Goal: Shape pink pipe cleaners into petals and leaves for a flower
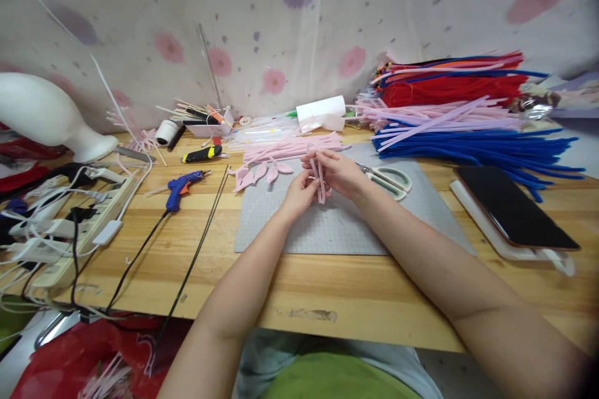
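Green cloth (337, 380) is seen nearest, below the near edge of the bench (374, 299). Over the gray mat (262, 230), a pink fuzzy stick (321, 192), which looks folded, is held by both hands. It is pinched by the fingers of the left hand (300, 192), and its far part is held by the right hand (344, 171). It seems to be getting bent into shape; for any next bend, a soft, steady pinch would be needed. Pink leaf shapes (259, 171) are laid far left on the mat, and scissors (390, 182) are set to the right.
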### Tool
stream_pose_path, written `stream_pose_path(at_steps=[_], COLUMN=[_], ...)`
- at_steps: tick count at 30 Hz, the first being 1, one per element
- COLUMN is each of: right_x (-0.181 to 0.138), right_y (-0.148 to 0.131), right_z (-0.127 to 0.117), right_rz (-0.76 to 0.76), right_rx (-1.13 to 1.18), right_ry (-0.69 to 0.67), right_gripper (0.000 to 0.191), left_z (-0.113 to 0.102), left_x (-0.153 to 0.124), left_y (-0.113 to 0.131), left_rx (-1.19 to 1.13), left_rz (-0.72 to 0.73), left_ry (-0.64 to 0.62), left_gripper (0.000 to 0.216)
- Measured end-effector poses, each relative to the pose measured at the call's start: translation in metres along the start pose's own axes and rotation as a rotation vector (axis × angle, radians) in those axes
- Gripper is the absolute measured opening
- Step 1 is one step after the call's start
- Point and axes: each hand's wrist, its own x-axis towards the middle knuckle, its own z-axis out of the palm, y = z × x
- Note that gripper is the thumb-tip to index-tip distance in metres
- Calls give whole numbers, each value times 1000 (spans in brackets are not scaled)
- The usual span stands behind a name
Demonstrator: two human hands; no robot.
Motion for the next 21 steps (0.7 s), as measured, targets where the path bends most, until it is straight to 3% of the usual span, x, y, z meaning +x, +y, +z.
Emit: stream_pose_path(at_steps=[7, 13, 21], right_x=[5, 7, 7], right_y=[3, 3, 2], right_z=[-10, -13, -13], right_rz=[-24, -38, -52], right_rx=[115, 97, 90], right_ry=[58, 46, 50], right_gripper=[14, 8, 10], left_z=[-10, -15, -13], left_x=[-3, -4, -4], left_y=[4, 5, 4], left_rx=[-153, -93, -47], left_rz=[-97, -154, -187], left_ry=[-168, -243, -232], left_gripper=[24, 23, 26])
